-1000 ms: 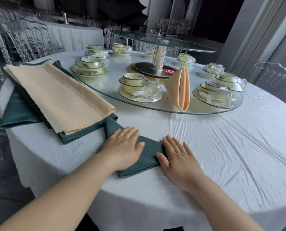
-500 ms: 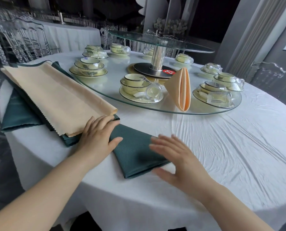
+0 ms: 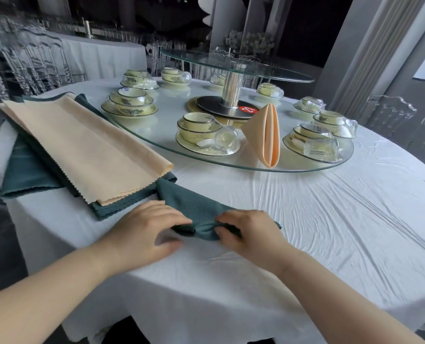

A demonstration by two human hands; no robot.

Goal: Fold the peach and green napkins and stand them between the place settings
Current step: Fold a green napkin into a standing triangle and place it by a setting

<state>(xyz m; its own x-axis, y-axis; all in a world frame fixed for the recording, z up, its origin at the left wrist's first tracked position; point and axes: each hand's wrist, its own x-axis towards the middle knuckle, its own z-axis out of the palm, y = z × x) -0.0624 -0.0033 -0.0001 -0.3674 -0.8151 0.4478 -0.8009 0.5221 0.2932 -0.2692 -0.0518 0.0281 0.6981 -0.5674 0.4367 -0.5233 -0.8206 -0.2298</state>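
Your left hand [image 3: 144,234] and right hand [image 3: 251,234] pinch the near edge of the green napkin [image 3: 194,207], bunching it on the white tablecloth [image 3: 330,219]. Just left lies a flat napkin stack [image 3: 82,145], peach on top. A folded peach napkin [image 3: 266,137] stands on the glass turntable [image 3: 157,135] between two place settings [image 3: 201,137].

Drawn back to the near edge with the left hand [image 3: 144,233], brought down from its hover with the right hand [image 3: 252,234]. Pinching the green napkin [image 3: 196,206] now instead of pressing it flat. Gathered into a raised bunch between the two hands, fingertips nearly meeting.
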